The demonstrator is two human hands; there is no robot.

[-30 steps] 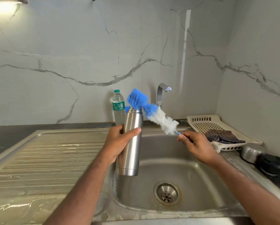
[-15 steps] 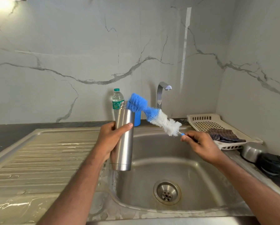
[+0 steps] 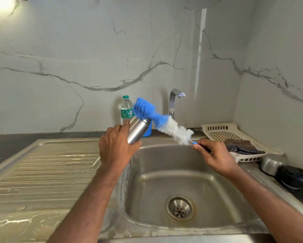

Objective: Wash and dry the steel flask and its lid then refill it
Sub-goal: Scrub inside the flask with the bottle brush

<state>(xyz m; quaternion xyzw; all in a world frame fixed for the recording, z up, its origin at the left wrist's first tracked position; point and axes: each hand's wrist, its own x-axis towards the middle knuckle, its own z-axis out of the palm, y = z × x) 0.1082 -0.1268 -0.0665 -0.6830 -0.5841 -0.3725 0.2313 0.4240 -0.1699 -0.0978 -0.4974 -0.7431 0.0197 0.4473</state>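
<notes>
Head view, left hand [image 3: 118, 146] gripping tilted steel flask [image 3: 137, 130], right hand [image 3: 215, 155] pinching bottle brush [image 3: 162, 121] handle, bristles at flask mouth

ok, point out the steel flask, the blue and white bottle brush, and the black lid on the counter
Cylindrical steel flask [image 3: 137, 131]: head view, on its bare body above the left hand.
Blue and white bottle brush [image 3: 162, 121]: head view, mid-bristles where blue meets white.
Round black lid [image 3: 292, 177]: head view, on its top, at right on the counter.

Left hand [image 3: 116, 146], right hand [image 3: 215, 156] gripping
</notes>
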